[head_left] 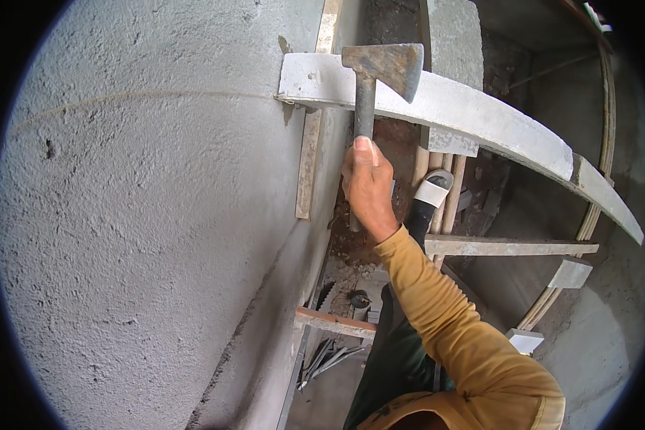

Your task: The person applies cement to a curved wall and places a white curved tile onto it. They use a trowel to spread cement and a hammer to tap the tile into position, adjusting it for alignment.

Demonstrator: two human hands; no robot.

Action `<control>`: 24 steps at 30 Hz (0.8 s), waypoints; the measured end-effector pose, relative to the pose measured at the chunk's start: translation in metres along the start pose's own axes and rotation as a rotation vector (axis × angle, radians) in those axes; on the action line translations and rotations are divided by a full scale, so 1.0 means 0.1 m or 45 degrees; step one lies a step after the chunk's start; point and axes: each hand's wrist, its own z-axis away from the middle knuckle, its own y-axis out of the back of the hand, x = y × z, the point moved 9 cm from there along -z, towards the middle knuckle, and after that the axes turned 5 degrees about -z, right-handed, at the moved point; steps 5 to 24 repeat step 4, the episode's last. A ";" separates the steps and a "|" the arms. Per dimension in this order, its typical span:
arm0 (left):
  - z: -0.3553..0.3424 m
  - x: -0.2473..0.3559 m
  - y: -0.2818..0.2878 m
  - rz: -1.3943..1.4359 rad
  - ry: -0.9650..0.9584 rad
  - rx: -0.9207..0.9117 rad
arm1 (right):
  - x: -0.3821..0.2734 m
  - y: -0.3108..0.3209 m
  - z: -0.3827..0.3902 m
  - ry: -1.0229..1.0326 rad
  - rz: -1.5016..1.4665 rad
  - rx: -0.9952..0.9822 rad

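Note:
My right hand [370, 188] is wrapped around the handle of a hatchet [385, 63], its thumb lying along the shaft. The metal head is held up in front of a long pale block [473, 111], with its flared blade toward the right. I cannot tell whether the head touches the block. The block's left end meets the rough grey wall [150, 215], where a thin string [158, 94] runs across the plaster to it. Below my fist the lower end of the handle shows. My left hand is out of view.
A sandalled foot [434, 188] rests on upright-looking poles [454, 197]. A grey slab [455, 43] stands behind the block. Wooden battens [509, 246] span the gap on the right, and another plank [335, 322] sits lower left. Rubble and a wall ledge lie below.

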 end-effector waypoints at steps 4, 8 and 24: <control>0.00 0.02 0.01 -0.110 -0.028 -0.029 | 0.25 -0.21 -0.14 -0.033 0.260 -0.102; 0.00 0.02 0.01 -0.110 -0.028 -0.029 | 0.25 -0.21 -0.14 -0.033 0.260 -0.102; 0.00 0.02 0.01 -0.110 -0.028 -0.029 | 0.25 -0.21 -0.14 -0.033 0.260 -0.102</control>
